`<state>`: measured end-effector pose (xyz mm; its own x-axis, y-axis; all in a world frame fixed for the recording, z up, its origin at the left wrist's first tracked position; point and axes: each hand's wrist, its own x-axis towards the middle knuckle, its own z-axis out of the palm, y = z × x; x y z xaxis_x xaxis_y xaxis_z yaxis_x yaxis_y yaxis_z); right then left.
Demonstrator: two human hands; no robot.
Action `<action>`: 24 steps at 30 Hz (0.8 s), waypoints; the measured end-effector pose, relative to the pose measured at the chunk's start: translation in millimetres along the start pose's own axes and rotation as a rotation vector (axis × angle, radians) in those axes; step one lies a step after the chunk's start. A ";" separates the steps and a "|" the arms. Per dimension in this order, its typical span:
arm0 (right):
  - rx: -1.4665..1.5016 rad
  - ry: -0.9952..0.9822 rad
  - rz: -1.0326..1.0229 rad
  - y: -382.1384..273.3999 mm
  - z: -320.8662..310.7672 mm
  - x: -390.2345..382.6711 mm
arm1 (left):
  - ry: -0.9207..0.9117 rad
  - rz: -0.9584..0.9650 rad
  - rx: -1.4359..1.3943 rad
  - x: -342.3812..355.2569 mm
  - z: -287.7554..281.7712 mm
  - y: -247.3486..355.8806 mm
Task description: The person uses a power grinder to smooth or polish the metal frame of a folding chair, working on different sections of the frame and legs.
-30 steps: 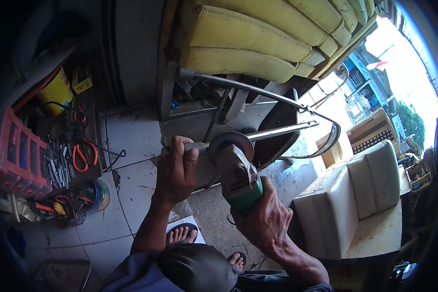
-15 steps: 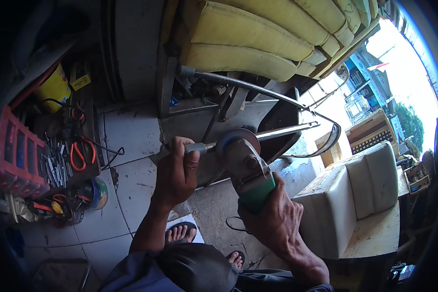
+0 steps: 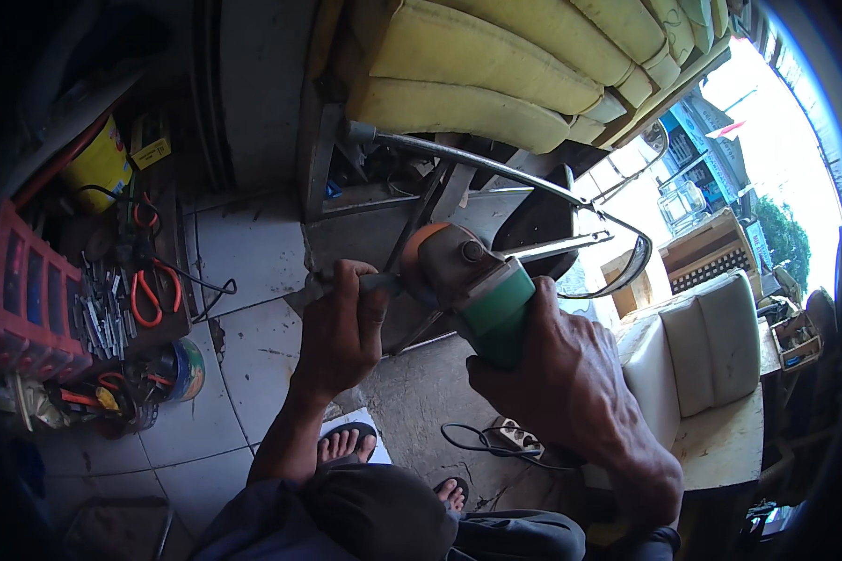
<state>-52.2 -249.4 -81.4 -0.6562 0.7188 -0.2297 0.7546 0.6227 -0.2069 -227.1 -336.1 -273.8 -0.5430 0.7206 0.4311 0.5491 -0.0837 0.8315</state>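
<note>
My left hand point(image 3: 337, 327) is wrapped around the grey capped end of a metal tube frame point(image 3: 482, 166), with the thumb lying along it. A second grey-capped tube of this frame runs above, and both reach right toward a curved end. In my right hand point(image 3: 580, 374) is an angle grinder point(image 3: 500, 313) with a green body and a grey metal head. Its round disc point(image 3: 432, 262) overlaps the lower tube just right of my left fingers. Whether the disc touches the metal I cannot tell.
Yellow cushions point(image 3: 496, 65) are stacked above the frame. At left lie orange-handled pliers point(image 3: 145, 299), loose metal bits point(image 3: 103, 313), a red plastic rack point(image 3: 33, 290) and a tub point(image 3: 185, 369). A white padded seat point(image 3: 711, 346) stands right. A cable runs by a power strip point(image 3: 517, 438) below.
The grinder has turned and shifted right and down, so its disc faces differently against the tube. My right hand moved right with it, uncovering the power strip. My left hand stays nearly still.
</note>
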 end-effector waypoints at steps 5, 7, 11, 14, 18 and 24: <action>-0.166 -0.139 0.177 -7.9 -52.5 -8.3 | -0.051 0.006 -0.195 -5.5 45.5 16.9; -0.095 -0.120 0.053 -13.1 -44.0 8.8 | 0.001 0.033 -0.048 0.4 10.7 7.8; -0.209 -0.162 0.127 -12.3 -58.2 13.6 | -0.040 0.015 -0.121 -5.1 28.4 11.6; -0.233 -0.229 0.181 -19.5 -73.1 18.0 | -0.040 0.020 -0.117 -4.6 28.1 13.1; -0.268 -0.183 0.124 -1.1 -71.6 21.9 | -0.040 0.026 -0.102 -2.6 22.8 12.3; -0.373 -0.089 0.135 22.8 -69.2 22.5 | -0.054 0.006 -0.094 -2.4 20.0 13.3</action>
<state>-49.3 -197.6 -25.5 -0.5365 0.7823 -0.3165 0.7736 0.6058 0.1860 -205.8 -325.2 -270.8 -0.5030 0.7559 0.4191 0.4891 -0.1508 0.8591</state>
